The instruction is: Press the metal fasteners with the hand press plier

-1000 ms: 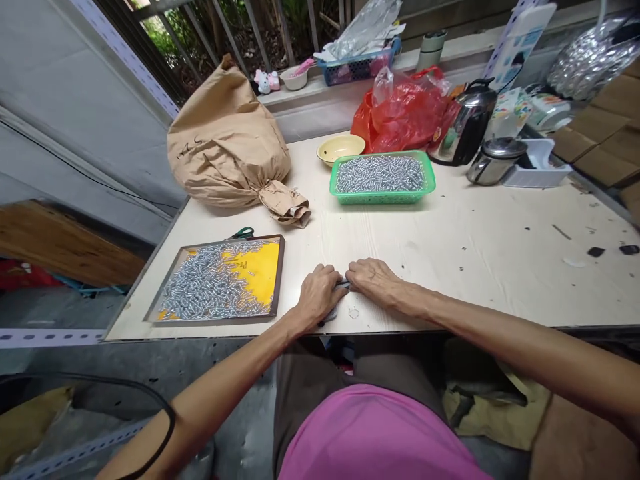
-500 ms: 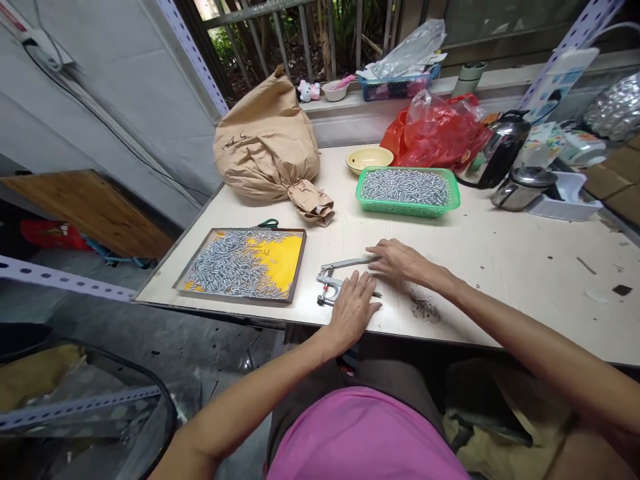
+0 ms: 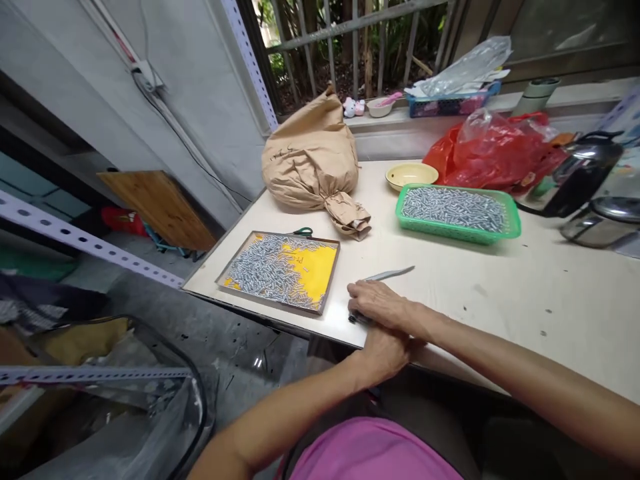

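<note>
A grey metal plier-like hand tool (image 3: 393, 273) lies at the table's front edge, one long handle sticking out to the right. My right hand (image 3: 379, 303) lies across the tool's head, its fingers bent around it and covering most of it. A dark end of the tool (image 3: 354, 317) shows below those fingers. My left hand (image 3: 386, 353) is beneath my right wrist at the table edge, with its fingers hidden. Left of the hands, a shallow tray (image 3: 327, 283) with a yellow bottom holds many small silvery metal pins.
A green basket (image 3: 450, 232) full of similar pins stands behind to the right, near a cream bowl (image 3: 413, 175) and red plastic bags (image 3: 493, 157). A tied brown paper sack (image 3: 310, 160) and green-handled scissors (image 3: 303, 231) are behind the tray. Metal pots (image 3: 607, 223) stand far right.
My right hand has moved from the handle's end onto the tool's head. My left hand has drawn back under my right wrist. The view has turned left.
</note>
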A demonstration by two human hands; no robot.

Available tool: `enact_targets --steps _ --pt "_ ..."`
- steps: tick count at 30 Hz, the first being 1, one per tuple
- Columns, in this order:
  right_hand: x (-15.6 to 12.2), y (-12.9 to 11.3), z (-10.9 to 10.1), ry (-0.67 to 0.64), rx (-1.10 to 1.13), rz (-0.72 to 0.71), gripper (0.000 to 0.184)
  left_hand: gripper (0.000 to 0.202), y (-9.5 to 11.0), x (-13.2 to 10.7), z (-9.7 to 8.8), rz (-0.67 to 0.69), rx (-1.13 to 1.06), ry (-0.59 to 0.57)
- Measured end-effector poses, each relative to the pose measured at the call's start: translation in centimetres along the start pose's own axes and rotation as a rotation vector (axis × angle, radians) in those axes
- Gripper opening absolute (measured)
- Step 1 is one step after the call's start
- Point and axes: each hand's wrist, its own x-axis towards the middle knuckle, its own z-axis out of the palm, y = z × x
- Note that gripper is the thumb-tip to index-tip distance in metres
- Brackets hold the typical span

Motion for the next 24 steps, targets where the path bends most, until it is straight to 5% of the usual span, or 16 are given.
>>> enact_targets --steps 5,8,12,15,17,20,24 --pt "1.2 -0.9 1.2 0.125 0.064 -0.036 0.022 0.059 -0.5 -0.7 1.6 0.030 0.047 -0.009" --pt "1.4 -0.4 -0.4 0.243 0.140 -0.044 0.025 0.051 -0.8 -0.5 0.7 0.052 0.029 0.007" --pt "-0.4 3.3 -5.6 0.811 0.223 0.145 0.026 0.030 -3.7 -0.3 -5.0 0.075 0.163 0.149" --pt "-2.6 9.0 -9.4 1.120 0.106 0.356 0.025 0.027 -8.5 -0.5 -11.1 -0.171 0.343 0.244" --pt "-3.9 12.9 -10.5 1.086 0.043 0.490 0.027 0.027 -11.8 -0.5 -14.3 -0.271 0.439 0.181" --pt "-5.4 16.1 -9.0 0.727 -0.058 0.657 0.033 0.026 -15.3 -0.7 -16.6 -0.319 0.506 0.037" --pt "-6.3 12.4 -4.0 0.506 0.016 0.445 0.036 0.028 -16.7 -0.6 -17.0 -0.289 0.524 -0.087"
